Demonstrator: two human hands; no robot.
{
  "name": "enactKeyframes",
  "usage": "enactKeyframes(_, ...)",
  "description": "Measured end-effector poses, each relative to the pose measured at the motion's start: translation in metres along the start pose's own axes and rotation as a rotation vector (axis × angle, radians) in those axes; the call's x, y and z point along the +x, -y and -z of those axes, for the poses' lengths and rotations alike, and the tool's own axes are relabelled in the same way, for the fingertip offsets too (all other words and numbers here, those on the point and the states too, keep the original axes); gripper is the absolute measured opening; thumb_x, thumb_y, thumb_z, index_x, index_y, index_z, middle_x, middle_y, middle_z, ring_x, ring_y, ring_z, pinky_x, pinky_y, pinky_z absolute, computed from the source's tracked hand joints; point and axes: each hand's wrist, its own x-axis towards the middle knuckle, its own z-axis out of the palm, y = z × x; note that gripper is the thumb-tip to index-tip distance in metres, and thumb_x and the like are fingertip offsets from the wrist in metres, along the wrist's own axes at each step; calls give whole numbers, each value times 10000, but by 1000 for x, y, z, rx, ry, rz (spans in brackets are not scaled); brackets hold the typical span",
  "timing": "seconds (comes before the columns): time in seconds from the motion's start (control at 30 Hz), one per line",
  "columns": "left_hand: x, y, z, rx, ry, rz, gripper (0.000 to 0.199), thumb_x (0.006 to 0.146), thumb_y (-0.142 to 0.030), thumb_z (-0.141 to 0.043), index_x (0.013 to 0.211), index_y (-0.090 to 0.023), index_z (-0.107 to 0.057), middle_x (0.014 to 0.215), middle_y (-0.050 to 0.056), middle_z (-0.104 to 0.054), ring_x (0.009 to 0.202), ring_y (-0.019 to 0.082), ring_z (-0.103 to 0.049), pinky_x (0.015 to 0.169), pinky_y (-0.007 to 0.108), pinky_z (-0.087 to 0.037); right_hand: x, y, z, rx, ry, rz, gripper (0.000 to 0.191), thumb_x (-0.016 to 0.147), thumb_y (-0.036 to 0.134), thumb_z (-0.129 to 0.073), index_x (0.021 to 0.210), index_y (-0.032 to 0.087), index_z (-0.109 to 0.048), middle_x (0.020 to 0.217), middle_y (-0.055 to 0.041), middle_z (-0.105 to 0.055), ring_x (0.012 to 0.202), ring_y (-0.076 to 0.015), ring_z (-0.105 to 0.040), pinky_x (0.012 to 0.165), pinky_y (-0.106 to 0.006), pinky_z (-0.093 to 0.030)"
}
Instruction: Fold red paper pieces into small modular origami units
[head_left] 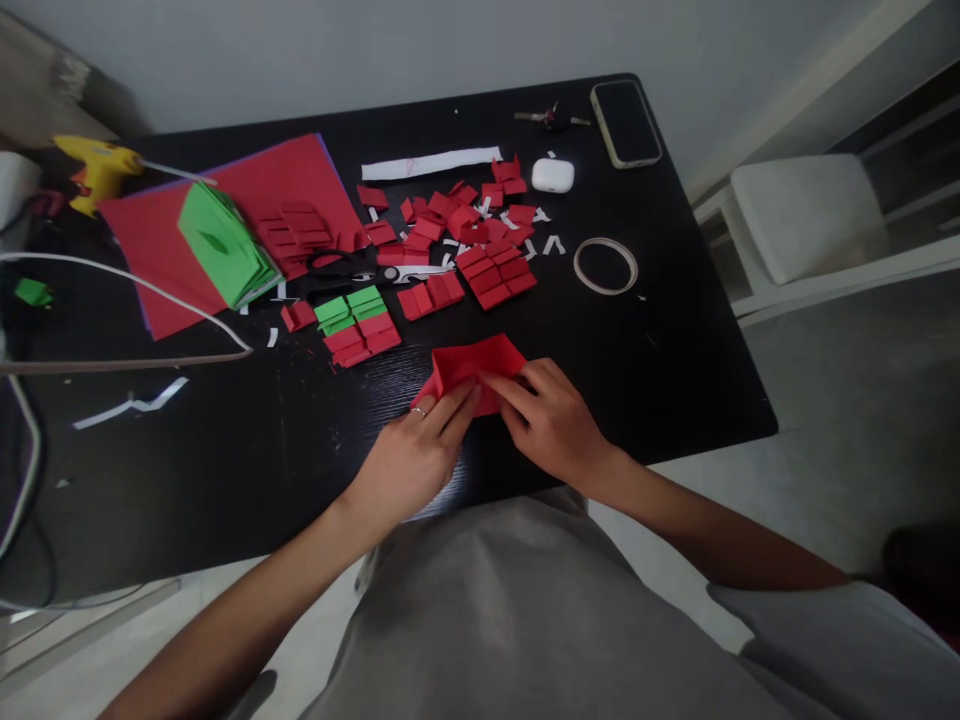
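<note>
A folded piece of red paper (480, 357) lies at the front of the black table, its far side standing up in creased flaps. My left hand (421, 450), with a ring on one finger, grips its left part, fingertips near the middle. From the right, my right hand (559, 420) holds the same paper, thumb and fingers pressed on it; the two sets of fingertips nearly meet. Just beyond are small folded red pieces (497, 275) and a block of green and red pieces (358, 325). Scissors (405, 272) lie among them.
Red sheets (292, 160) carry a green paper stack (225, 245) at the left. Near them are a yellow glue gun (101, 170) and a white cable (127, 275). A tape roll (606, 266), white earbud case (553, 176), keys (553, 118) and phone (626, 123) lie right.
</note>
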Motion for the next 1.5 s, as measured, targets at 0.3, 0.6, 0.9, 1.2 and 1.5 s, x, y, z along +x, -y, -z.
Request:
enactKeyframes(0.3, -1, 3, 1, -32, 55, 2, 549, 970, -68, -488, 1511, -156, -519, 1476, 156, -620, 1147, 304, -704, 899, 453, -665, -2, -8, 2, 67, 5, 30, 314, 999, 110, -549, 1210, 228, -749, 1152, -124, -701, 1046, -265, -630, 916, -464, -588)
enactKeyframes(0.6, 0, 6, 4, -11, 87, -53, 546, 949, -47, -480, 1478, -157, -558, 1506, 134, -603, 1139, 313, -712, 855, 436, -677, 2, -6, 1, 6, -12, 14, 402, 1001, 96, -501, 1363, 173, -657, 1106, -143, -699, 1000, -271, -630, 898, -444, -591)
enactKeyframes(0.9, 10, -1, 8, -98, 42, 28, 480, 1008, -138, -480, 1488, -130, -485, 1534, 170, -566, 1230, 293, -696, 893, 410, -670, 4, -9, -2, 5, -25, 25, 339, 987, 48, -468, 1156, 193, -724, 1030, -116, -700, 960, -252, -634, 862, -413, -580)
enactKeyframes(1.2, 25, -16, 14, -406, -32, 382, 162, 1009, -198, -538, 1170, -207, -519, 1163, 86, -755, 779, 174, -754, 653, 281, -593, 3, -13, -4, 172, -93, -40, 152, 1010, 125, -539, 929, 208, -636, 943, -73, -747, 918, -222, -687, 823, -377, -587)
enactKeyframes(1.5, 43, -10, 3, -283, -135, 512, 141, 959, -253, -621, 1021, -231, -497, 926, -5, -721, 579, 131, -648, 538, 235, -391, 5, -12, -1, 97, -23, 70, 227, 1016, 130, -541, 1094, 180, -748, 1127, -87, -788, 1032, -253, -662, 890, -438, -577)
